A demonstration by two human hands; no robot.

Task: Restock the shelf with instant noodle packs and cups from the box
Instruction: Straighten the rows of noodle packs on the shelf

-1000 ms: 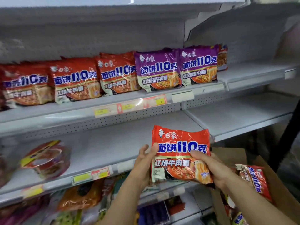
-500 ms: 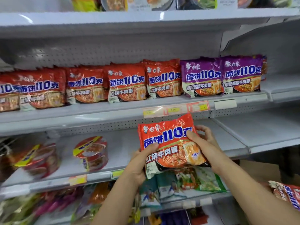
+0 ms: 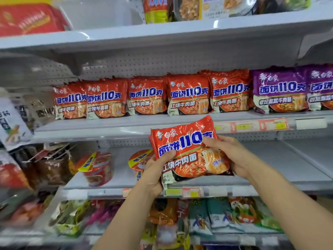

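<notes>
Now both hands, left hand and right hand, fingers curled gripping the red noodle pack, have raised it toward the row of red packs above the fingers, so placement looks near.

Head camera, close, facing shelves straight on.

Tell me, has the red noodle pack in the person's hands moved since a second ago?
Yes. The red noodle pack has risen: earlier it sat below the lower shelf's front edge, and now its top reaches the price strip of the shelf holding matching packs.
</notes>
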